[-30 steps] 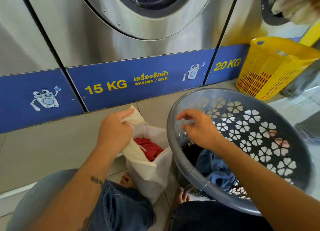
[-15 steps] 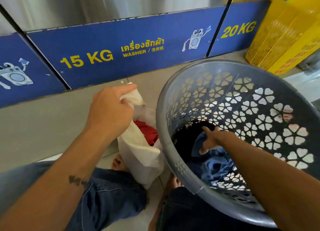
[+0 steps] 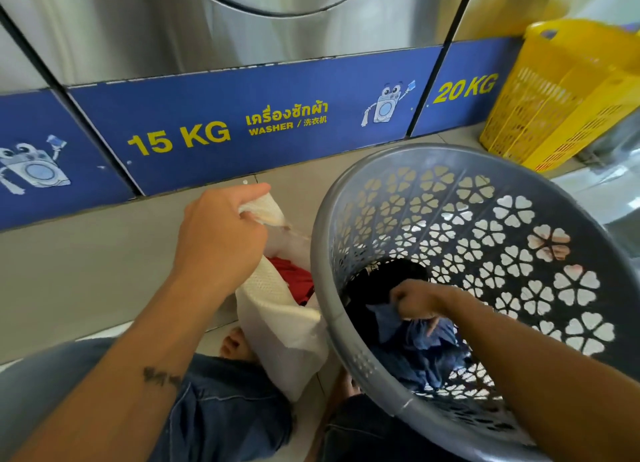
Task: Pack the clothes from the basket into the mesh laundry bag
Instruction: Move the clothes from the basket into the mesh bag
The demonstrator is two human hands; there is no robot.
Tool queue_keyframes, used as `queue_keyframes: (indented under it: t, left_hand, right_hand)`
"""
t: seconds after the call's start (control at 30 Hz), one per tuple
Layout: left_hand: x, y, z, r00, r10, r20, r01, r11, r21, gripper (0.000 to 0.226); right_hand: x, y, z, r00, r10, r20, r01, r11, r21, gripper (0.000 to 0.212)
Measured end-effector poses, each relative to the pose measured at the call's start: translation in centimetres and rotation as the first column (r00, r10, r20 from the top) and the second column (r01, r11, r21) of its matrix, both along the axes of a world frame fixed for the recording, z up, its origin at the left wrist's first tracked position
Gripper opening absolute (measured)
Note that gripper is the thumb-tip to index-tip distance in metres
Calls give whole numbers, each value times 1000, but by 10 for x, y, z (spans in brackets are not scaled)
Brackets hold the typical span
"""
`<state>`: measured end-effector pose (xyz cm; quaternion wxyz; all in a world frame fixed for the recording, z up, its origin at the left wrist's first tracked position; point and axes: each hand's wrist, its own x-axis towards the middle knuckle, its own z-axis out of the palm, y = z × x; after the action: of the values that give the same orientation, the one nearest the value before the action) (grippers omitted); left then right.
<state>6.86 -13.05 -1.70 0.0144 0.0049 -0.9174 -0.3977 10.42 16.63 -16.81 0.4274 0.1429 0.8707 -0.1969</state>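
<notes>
A grey plastic basket (image 3: 568, 219) with flower-shaped holes leans toward me on the right. Deep inside it lie a blue garment (image 3: 412, 340) and a black garment (image 3: 377, 288). My right hand (image 3: 415, 300) is down in the basket, its fingers curled into the blue garment. A white mesh laundry bag (image 3: 277, 316) stands on the floor between my knees, left of the basket. My left hand (image 3: 221, 233) grips the bag's top edge and holds its mouth up. A red garment (image 3: 294, 278) shows inside the bag.
Steel washing machines (image 3: 173, 28) with blue panels marked 15 KG and 20 KG stand close ahead. A yellow plastic basket (image 3: 554, 94) sits at the right against the machines. Grey floor tiles (image 3: 69, 271) spread to the left. My bare feet show under the bag.
My right hand went from above the basket rim down to the bottom and closed on the blue garment. My left hand kept its hold on the bag's edge.
</notes>
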Motion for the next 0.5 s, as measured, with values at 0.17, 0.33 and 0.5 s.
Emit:
queue_keyframes:
  t: [0.17,0.33,0.5]
  left_hand:
    - [11,-10,10,998,11,-67,-2,993,120,49]
    - [23,-27,33,991,34,-126,1,963,268,51]
    - [27,-42,52,980,43,-193,47,898,437,50]
  right_hand:
    - [-7,-3,82,937,-276,-215,212,937,-279,21]
    - [8,-22,167,758,-506,-411,205,783,-587,22]
    - [28,-68,239,601,-716,-356,-1,444,-896,35]
